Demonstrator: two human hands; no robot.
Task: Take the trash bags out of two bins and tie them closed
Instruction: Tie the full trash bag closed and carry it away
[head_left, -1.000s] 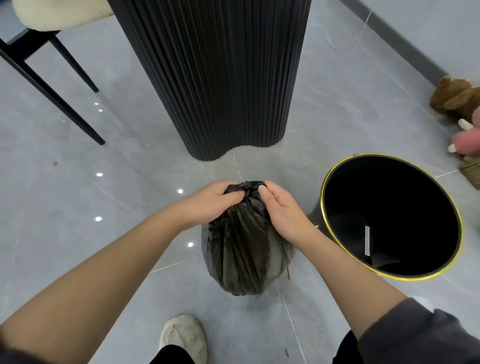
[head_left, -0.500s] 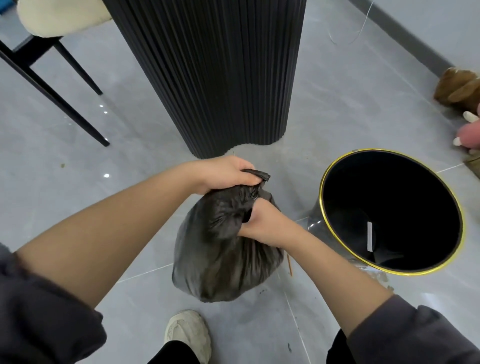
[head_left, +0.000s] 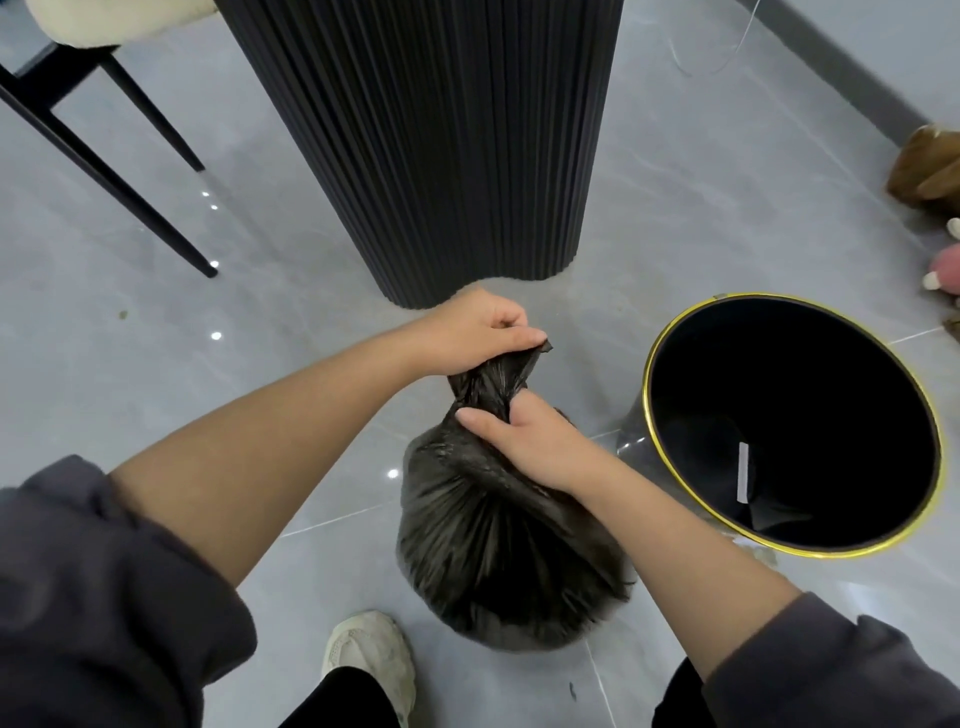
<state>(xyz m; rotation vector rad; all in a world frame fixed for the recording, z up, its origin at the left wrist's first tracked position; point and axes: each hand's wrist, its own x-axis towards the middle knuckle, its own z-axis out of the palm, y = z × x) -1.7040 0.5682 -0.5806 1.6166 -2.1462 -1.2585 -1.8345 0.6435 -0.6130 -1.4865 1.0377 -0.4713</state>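
A full black trash bag (head_left: 498, 556) rests on the grey tiled floor in front of me, its top gathered into a twisted neck. My left hand (head_left: 478, 332) pinches the end of that neck from above. My right hand (head_left: 524, 441) is closed around the neck lower down, just above the bag's bulging body. To the right stands a black bin with a gold rim (head_left: 654, 374); it has no bag in it, and a white strip and a dark scrap lie at its bottom.
A tall black ribbed column (head_left: 431, 156) stands just behind the bag. Black chair legs (head_left: 130, 192) and a cream seat are at the upper left. Plush toys (head_left: 930, 171) lie at the right edge by the wall. My shoe (head_left: 369, 654) is beside the bag.
Both hands were pinching the bag's top together; now the left hand holds the tip higher while the right has slid down to grip the neck, which is longer and more twisted.
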